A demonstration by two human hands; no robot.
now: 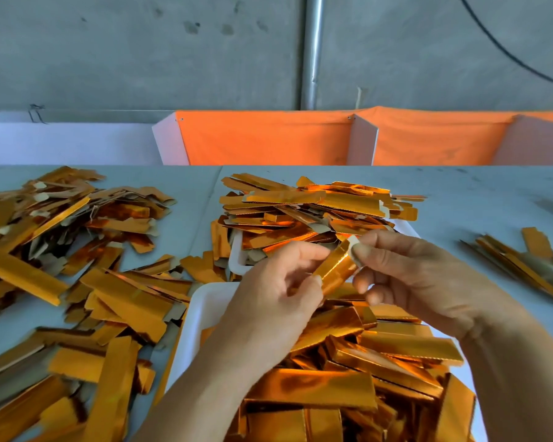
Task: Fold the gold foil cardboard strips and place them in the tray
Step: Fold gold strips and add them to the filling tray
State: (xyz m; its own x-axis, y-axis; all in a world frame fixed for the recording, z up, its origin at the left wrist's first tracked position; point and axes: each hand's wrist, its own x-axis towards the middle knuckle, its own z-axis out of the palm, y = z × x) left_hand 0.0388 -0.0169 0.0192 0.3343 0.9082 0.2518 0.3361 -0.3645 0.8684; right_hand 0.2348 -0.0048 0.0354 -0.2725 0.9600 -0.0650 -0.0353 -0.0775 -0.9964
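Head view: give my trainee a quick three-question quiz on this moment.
1. True or false: both hands hold the same gold strip.
2. Where is the near tray? A) under the hands, heaped with strips B) bare, at far left C) on the orange cloth
3. Fill in: the right hand pinches the strip's ___ end.

Key:
1. True; the left hand grips its lower end.
2. A
3. upper
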